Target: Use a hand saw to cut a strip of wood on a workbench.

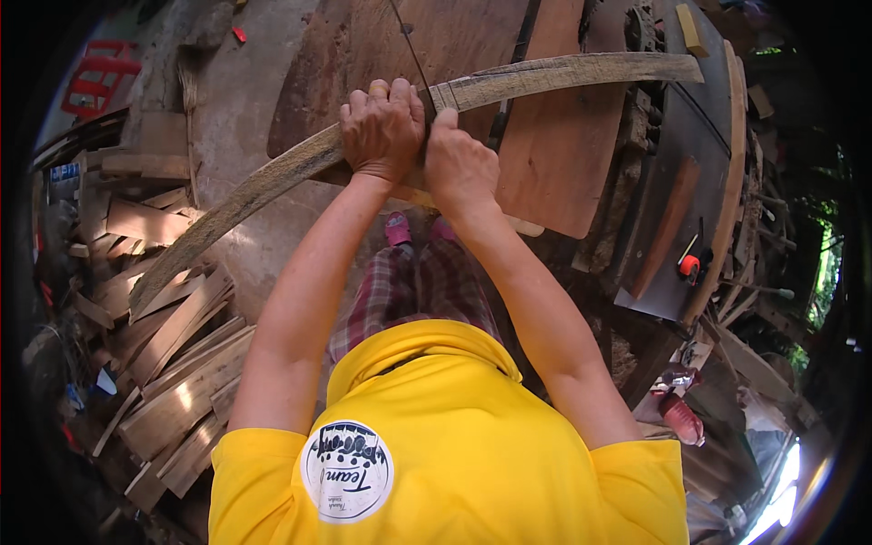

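A long, curved strip of wood [581, 74] lies across the work surface, from the lower left to the upper right. My left hand [383, 127] is closed over it near its middle, pressing from above. Just right of that hand, a saw [411, 50] shows as a thin dark blade, almost edge-on, crossing the strip beside a few drawn lines. My right hand [461, 163] is a fist at the blade's near end, gripping the saw; its handle is hidden in the fingers. Reddish-brown boards [556, 154] lie under the strip.
Scrap wood [186, 400] is heaped on the left. Beyond it stands a red plastic chair [102, 77]. To the right, a grey metal-topped table [656, 195] carries a red-orange tape measure [689, 266] and a narrow brown board [668, 222]. A small wood block [690, 30] lies at the far right.
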A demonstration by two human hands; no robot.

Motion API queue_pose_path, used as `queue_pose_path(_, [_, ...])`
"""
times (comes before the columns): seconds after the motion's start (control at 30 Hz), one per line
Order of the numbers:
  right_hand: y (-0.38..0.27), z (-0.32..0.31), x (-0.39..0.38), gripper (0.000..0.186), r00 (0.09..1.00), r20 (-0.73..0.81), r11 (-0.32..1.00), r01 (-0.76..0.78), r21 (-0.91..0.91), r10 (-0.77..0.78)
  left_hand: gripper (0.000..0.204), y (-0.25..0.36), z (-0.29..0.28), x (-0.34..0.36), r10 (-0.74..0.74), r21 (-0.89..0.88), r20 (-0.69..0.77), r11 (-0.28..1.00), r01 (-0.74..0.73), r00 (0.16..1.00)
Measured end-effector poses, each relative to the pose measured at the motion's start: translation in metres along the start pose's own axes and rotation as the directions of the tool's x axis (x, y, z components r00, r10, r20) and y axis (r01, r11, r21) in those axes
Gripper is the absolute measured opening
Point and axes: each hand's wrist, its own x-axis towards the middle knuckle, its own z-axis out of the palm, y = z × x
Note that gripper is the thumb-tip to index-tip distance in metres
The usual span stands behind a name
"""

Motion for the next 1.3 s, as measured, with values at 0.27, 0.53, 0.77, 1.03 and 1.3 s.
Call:
queue_pose_path(0.27, [0.002,-0.011,-0.026,0.004,0.997,0.08,1.0,-0.013,-0.027,0.016,0.02,-0.002,-0.003,0.003,-0.009,0.009,-0.021,1.0,0.009,1.0])
queue_pose_path(0.53, [0.008,-0.027,-0.071,0.003,0.99,0.138,0.997,0.015,-0.075,-0.004,0.02,-0.009,-0.004,0.001,-0.02,0.01,-0.028,1.0,0.02,0.999])
queue_pose_path(0.77, [0.002,-0.011,-0.011,0.01,0.998,0.067,1.0,0.017,0.003,-0.017,0.019,-0.004,0.005,0.0,-0.02,-0.002,-0.024,1.0,0.02,1.0])
queue_pose_path(1.03, [0.003,-0.005,-0.018,0.01,0.999,0.045,1.0,0.016,-0.025,-0.015,0.019,-0.002,0.001,0.003,-0.009,-0.014,-0.032,1.0,0.009,0.999])
queue_pose_path(1.3, [0.002,-0.03,-0.064,0.005,0.977,0.207,0.997,-0.032,-0.077,0.048,0.02,-0.008,-0.007,0.0,-0.044,-0.009,-0.018,0.999,0.044,0.999])
